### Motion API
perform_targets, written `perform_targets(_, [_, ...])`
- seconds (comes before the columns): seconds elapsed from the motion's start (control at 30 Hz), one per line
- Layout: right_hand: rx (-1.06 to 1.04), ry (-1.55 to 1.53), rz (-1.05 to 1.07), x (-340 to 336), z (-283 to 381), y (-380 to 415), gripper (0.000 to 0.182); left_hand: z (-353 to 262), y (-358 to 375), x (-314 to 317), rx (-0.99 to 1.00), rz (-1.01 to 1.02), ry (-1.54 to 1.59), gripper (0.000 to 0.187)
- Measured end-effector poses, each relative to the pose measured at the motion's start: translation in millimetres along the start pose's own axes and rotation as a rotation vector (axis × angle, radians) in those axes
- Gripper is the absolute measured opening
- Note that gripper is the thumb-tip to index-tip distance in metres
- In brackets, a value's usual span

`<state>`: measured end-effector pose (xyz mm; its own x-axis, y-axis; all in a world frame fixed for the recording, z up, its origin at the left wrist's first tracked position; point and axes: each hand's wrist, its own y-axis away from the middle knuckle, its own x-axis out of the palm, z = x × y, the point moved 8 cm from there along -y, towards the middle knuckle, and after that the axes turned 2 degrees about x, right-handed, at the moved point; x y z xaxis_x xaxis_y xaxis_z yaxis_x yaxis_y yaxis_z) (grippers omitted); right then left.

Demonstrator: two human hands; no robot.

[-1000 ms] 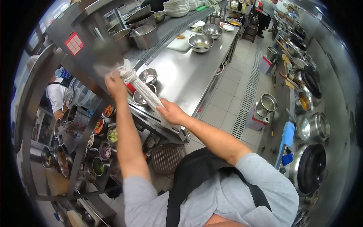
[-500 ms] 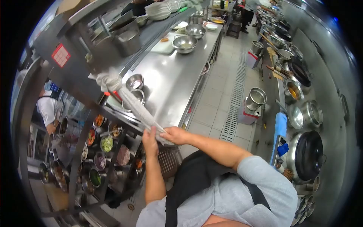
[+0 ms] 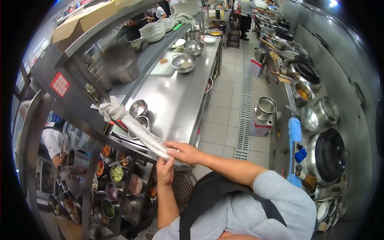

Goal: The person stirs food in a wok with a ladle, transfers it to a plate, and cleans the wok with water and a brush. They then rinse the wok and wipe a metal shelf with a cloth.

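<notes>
A long white towel [image 3: 140, 133] stretches slantwise in front of me. Its far end is wound into a bulky knot at the metal post of the shelf rack. My left hand [image 3: 165, 171] is closed on the near end from below, thumb up. Just above and to the right, my right hand [image 3: 183, 153] grips the same end, fingers wrapped over it. Two steel bowls [image 3: 138, 108] stand on the counter beside the towel, the nearer one partly covered by it.
The steel counter [image 3: 176, 96] runs ahead, with a white cutting board [image 3: 163, 69] and more bowls. Below left is a rack of food tins [image 3: 117, 173]. Woks [image 3: 328, 156] line the right side. A co-worker's white sleeve [image 3: 53, 140] shows at far left; other people stand farther back.
The towel, loose and blurred before, now looks straighter and tauter. Both hands keep hold of its near end; my left hand sits slightly lower. The camera view has shifted a little.
</notes>
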<state>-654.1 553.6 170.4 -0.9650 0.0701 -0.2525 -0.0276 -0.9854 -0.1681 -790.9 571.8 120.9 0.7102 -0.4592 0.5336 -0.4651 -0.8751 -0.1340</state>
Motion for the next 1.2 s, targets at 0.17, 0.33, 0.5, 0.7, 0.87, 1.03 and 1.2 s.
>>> perform_targets(0.17, [0.082, -0.106, 0.13, 22, -18, 2, 0.045, -20, 2, 30, -0.002, 0.225, 0.143, 0.091])
perform_targets(0.33, [0.146, 0.101, 0.23, 37, -38, 9, 0.044, -13, 19, 0, -0.106, 0.152, 0.061, 0.076])
perform_targets(0.5, [0.073, 0.044, 0.212, 47, -41, 1, 0.034, -38, 21, 7, -0.026, 0.12, -0.185, 0.073])
perform_targets(0.7, [0.225, -0.011, 0.256, 50, -43, 14, 0.027, -72, 45, -19, 0.092, -0.142, -0.484, 0.054])
perform_targets(0.87, [0.182, 0.121, 0.308, 60, -27, 27, 0.027, -25, 35, -50, 0.02, -0.277, -0.516, 0.039])
perform_targets(1.03, [0.014, 0.166, 0.313, 66, -7, 35, 0.021, -1, 43, -1, -0.036, -0.185, -0.035, 0.044])
perform_targets(1.2, [0.118, 0.012, 0.408, 71, 21, 52, 0.025, -6, 36, 6, 0.059, -0.069, -0.24, 0.037])
